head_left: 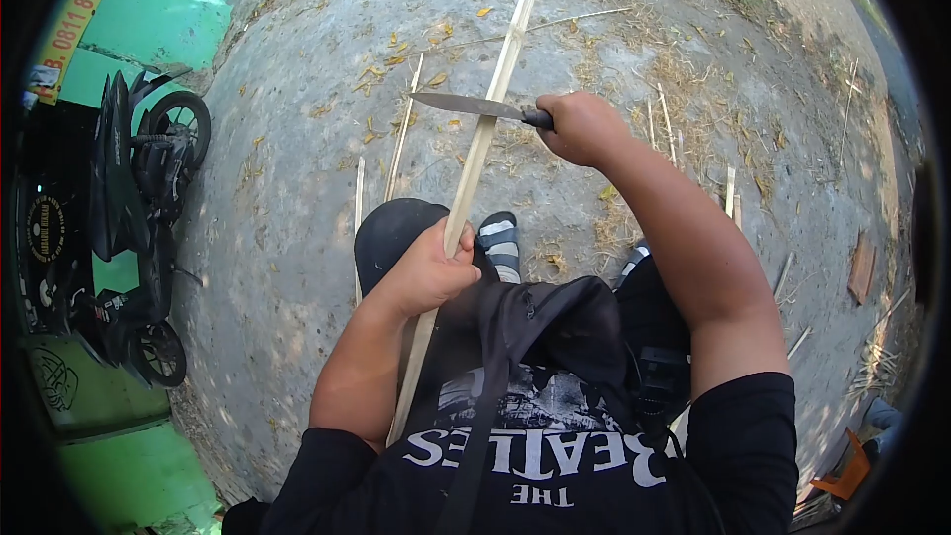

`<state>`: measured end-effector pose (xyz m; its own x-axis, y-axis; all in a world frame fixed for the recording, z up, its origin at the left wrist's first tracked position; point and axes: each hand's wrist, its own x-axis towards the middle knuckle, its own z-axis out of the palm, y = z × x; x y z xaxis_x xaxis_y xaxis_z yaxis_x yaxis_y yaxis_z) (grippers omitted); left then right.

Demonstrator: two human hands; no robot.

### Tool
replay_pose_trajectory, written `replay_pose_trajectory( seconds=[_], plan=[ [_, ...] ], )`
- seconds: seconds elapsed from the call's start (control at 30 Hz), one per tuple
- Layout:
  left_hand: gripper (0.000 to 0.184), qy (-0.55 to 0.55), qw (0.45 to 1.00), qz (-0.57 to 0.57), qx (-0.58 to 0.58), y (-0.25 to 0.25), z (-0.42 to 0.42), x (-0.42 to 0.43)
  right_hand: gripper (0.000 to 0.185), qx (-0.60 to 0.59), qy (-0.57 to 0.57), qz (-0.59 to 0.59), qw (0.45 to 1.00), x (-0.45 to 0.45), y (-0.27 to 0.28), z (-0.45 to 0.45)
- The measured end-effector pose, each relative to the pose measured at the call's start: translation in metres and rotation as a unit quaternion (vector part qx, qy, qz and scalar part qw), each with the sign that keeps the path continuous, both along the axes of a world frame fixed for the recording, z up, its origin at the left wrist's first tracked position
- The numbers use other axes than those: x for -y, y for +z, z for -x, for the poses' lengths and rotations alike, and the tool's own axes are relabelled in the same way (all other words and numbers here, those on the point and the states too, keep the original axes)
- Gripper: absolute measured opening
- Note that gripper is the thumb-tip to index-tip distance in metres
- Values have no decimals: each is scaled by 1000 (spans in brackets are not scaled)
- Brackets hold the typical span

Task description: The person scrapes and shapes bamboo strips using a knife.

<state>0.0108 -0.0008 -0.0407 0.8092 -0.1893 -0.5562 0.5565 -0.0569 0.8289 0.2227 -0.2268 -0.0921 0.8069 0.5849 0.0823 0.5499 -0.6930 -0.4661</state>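
My left hand (433,267) is closed around a long pale bamboo strip (482,144), which slants from beside my body up past the top of the view. In my right hand (582,129) is the dark handle of a knife (466,105). Its blade lies across the strip, well above my left hand, with the tip pointing left. Whether the edge has bitten into the strip I cannot make out. My left fist hides part of the strip.
A parked motorcycle (149,208) stands at the left by a green wall (163,25). Thin bamboo pieces (404,129), shavings (684,89) and dry leaves lie on the concrete ground (287,238). A brown wooden piece (862,267) lies at the right.
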Motion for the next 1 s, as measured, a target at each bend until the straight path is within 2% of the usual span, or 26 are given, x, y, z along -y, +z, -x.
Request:
replay_pose_trajectory(
  seconds=[0.27, 0.4, 0.43, 0.53, 0.63, 0.77, 0.87, 1.0],
  plan=[
    [39, 30, 993, 105, -35, 8, -2, -5, 13, 18, 28, -6, 999, -5, 18, 8],
    [39, 3, 998, 63, -15, 6, 0, -4, 14, -32, -35, 32, 998, 3, 2, -9],
    [39, 6, 998, 59, -20, 7, 1, -5, 14, -41, -14, -6, 999, 1, 3, -5],
    [39, 19, 996, 77, -27, 7, -2, -5, 17, -50, -15, 5, 999, -5, 16, 4],
    [39, 11, 997, 70, -14, 4, 2, -4, 17, -24, 40, 54, 997, -7, 23, 9],
    [40, -12, 999, 46, -21, 6, 0, -4, 18, -34, -49, 63, 996, 3, 12, -9],
    [39, 7, 999, 45, -26, 8, 1, -4, 12, -44, -52, -3, 998, 1, 14, -2],
    [39, 2, 998, 52, -18, 6, 0, -2, 14, -1, -1, 5, 1000, -1, 19, 7]
  ],
)
